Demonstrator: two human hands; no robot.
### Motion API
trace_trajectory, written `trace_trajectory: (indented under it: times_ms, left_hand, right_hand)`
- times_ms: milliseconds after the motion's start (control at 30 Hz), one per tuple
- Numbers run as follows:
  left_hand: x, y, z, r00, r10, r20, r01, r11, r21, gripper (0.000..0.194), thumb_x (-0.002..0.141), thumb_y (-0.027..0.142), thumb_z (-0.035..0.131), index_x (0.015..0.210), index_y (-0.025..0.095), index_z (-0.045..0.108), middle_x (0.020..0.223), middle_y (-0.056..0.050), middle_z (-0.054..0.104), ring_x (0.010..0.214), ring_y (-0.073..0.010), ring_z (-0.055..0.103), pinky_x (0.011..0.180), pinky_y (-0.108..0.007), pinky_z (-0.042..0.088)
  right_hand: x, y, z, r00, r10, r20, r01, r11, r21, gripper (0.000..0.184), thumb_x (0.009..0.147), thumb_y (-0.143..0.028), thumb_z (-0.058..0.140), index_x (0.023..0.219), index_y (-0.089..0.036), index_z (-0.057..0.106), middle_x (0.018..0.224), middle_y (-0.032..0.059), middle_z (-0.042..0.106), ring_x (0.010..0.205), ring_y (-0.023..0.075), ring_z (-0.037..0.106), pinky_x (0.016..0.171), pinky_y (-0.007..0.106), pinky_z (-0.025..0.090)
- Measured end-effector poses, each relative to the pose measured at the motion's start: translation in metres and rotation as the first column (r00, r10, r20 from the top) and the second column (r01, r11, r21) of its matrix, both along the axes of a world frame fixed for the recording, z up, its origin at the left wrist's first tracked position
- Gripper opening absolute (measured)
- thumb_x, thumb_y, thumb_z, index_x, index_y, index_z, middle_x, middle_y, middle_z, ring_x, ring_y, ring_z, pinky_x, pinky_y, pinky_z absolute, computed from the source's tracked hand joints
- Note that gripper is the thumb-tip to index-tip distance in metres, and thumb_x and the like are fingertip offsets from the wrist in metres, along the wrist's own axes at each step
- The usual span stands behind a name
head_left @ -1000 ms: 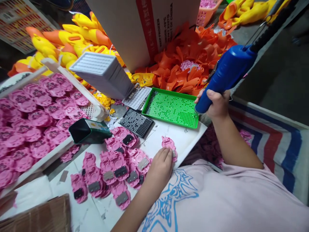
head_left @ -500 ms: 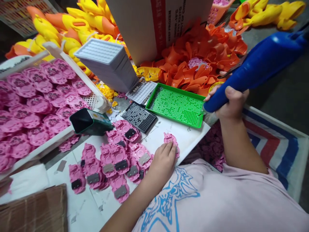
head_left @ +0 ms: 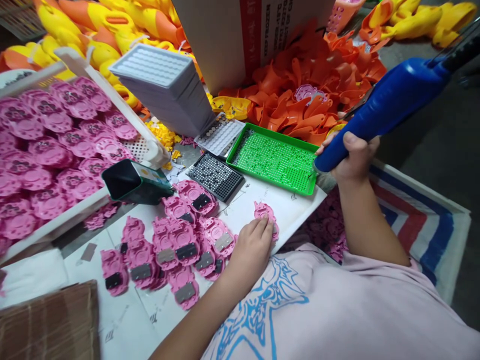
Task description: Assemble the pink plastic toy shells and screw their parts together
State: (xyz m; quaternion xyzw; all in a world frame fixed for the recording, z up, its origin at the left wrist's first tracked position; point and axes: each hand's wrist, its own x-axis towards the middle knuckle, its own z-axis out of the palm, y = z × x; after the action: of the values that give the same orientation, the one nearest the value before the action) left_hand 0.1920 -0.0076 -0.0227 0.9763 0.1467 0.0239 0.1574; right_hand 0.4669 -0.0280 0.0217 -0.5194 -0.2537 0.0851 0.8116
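Observation:
My right hand [head_left: 354, 157] is wrapped round a blue electric screwdriver [head_left: 382, 107], which slants down to the left. The screwdriver's tip is at the right end of a green tray [head_left: 275, 162] of small holes, many with screws in them; whether it touches a screw I cannot tell. My left hand [head_left: 255, 240] lies with bent fingers over a pink plastic housing [head_left: 265, 210] on the white board, holding it. Part of this housing is hidden under the fingers. To the left, several pink housings [head_left: 183, 245] with black or grey plates lie in a loose heap.
A black screw tray [head_left: 215, 175] adjoins the green one. Behind stand a stack of grey-white trays [head_left: 165, 90] and a carton [head_left: 221, 45]. A dark green container [head_left: 131, 182] lies beside a crate [head_left: 150, 155] of pink parts. Orange pieces [head_left: 300, 120] are piled at the back.
The screwdriver and my right hand have shifted slightly left and down in view. My left hand remains on the pink housing. The whole view has moved a little.

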Motion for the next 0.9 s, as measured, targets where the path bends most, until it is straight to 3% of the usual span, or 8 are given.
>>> trace_trajectory:
  times_ms: [333,567,900]
  left_hand:
    - [0.0002,0.0006,0.0006,1.0,0.009,0.021,-0.009,1.0,-0.022,0.039,0.084,0.018,0.056,0.122,0.007,0.056,0.125,-0.019,0.06,0.112,-0.0298,0.056,0.093,-0.045,0.05]
    - [-0.0004,0.0012,-0.0016,1.0,0.01,0.017,-0.01,1.0,-0.004,0.041,0.084,0.019,0.058,0.122,0.007,0.056,0.126,-0.017,0.06,0.111,-0.0305,0.056,0.093,-0.045,0.05]
    - [0.0002,0.001,-0.0013,1.0,0.011,0.015,-0.011,1.0,-0.011,0.039,0.084,0.019,0.056,0.122,0.008,0.056,0.125,-0.017,0.06,0.111,-0.0298,0.056,0.093,-0.045,0.049]
  right_hand:
    - [0.0017,-0.0014,-0.0057,0.995,0.093,0.045,-0.092,0.996,-0.011,0.021,0.062,-0.029,0.066,0.079,-0.017,0.061,0.054,-0.0028,0.063,0.04,0.0128,0.057,0.04,0.025,0.048]
    - [-0.0028,-0.0026,-0.0061,0.994,0.068,0.084,-0.064,0.997,-0.039,0.017,0.062,-0.031,0.067,0.064,-0.017,0.056,0.053,-0.0018,0.061,0.04,0.011,0.055,0.041,0.024,0.048]
    - [0.0001,-0.0032,-0.0105,0.995,0.046,0.092,-0.044,0.999,-0.023,0.018,0.064,-0.033,0.065,0.064,-0.018,0.054,0.054,-0.0019,0.059,0.04,0.0095,0.053,0.043,0.024,0.048]
